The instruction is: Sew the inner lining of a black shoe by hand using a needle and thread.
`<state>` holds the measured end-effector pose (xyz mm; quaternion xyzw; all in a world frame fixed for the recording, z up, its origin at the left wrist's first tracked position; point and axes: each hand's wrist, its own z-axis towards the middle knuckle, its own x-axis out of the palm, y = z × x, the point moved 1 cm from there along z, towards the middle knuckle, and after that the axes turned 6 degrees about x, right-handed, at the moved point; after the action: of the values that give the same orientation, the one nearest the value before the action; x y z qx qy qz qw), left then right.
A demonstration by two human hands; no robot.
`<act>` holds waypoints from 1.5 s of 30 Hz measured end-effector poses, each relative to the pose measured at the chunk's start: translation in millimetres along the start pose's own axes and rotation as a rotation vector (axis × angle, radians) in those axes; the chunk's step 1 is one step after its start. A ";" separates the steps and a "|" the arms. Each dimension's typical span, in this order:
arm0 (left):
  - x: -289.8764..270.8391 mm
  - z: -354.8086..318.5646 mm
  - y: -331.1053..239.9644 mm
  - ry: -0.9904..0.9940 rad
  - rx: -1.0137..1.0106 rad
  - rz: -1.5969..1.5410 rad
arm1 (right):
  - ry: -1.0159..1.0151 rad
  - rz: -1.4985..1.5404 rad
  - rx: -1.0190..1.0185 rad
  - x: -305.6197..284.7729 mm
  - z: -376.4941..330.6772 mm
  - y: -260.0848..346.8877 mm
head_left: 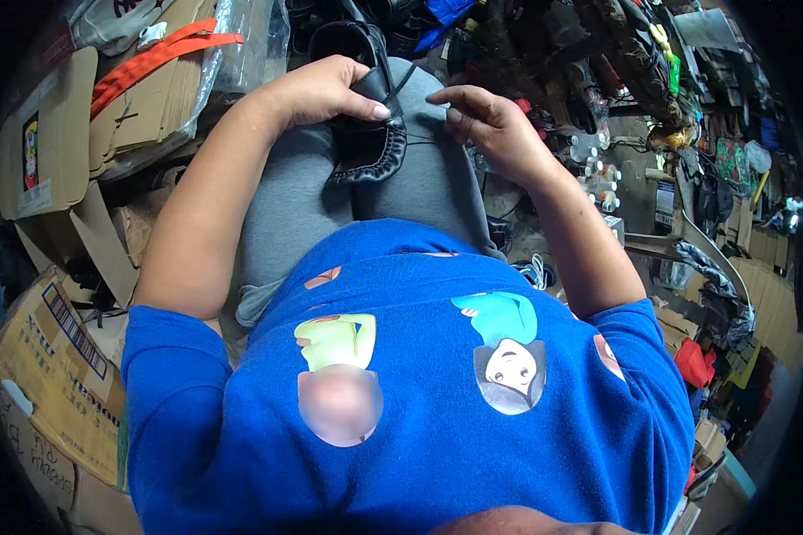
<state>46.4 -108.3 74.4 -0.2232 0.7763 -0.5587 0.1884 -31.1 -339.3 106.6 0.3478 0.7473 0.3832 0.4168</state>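
A black leather shoe upper point(385, 159) with a gathered, puckered seam along its edge lies over my grey-trousered thighs point(303, 183). My left hand point(335, 91) grips it from the left, thumb pressed on the leather near the top and fingers behind it. A thin dark thread point(426, 141) runs from the seam to the right. At its far end is my right hand point(495, 129), apart from the leather, with the index finger stretched left and the thumb and other fingers curled together around the thread. Whether a needle is there, I cannot make out.
Flattened cardboard boxes point(53, 134) with orange strips point(156, 64) are stacked at the left, a printed carton point(62, 374) nearer. Several small bottles point(602, 178) stand at the right by a shelf edge point(651, 245). More dark shoes point(401, 13) and clutter lie beyond my knees.
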 end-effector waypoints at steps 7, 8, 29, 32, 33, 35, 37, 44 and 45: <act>3.7 1.9 -3.8 -0.036 -0.021 0.047 | -0.052 -0.207 -0.091 1.9 8.4 1.0; 4.2 0.8 -5.1 -0.034 -0.007 0.036 | -0.052 -0.268 -0.103 2.4 9.2 2.0; -10.1 -21.4 -18.7 0.141 0.131 0.310 | -0.065 -0.470 -0.235 2.0 12.4 17.1; -11.5 -19.4 -16.2 0.073 0.150 0.415 | -0.057 -0.575 -0.196 2.1 11.1 25.4; -10.0 -19.6 -15.4 0.072 0.151 0.415 | -0.056 -0.576 -0.197 2.0 11.2 27.0; -6.3 -19.6 -18.4 -0.128 0.249 0.535 | -0.066 -0.618 -0.231 1.8 11.2 30.2; -4.0 -17.5 -20.4 -0.129 0.213 0.491 | -0.054 -0.657 -0.242 0.3 12.4 33.1; 4.6 -12.6 -33.0 -0.072 0.059 0.255 | -0.015 -0.775 -0.317 -0.3 17.5 41.1; 4.1 -8.0 -30.8 -0.073 0.057 0.252 | -0.011 -0.775 -0.317 -1.3 19.6 40.7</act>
<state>42.8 -112.8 106.0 -0.1387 0.7746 -0.5438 0.2916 -5.0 -315.9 135.1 -0.0252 0.7525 0.3064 0.5824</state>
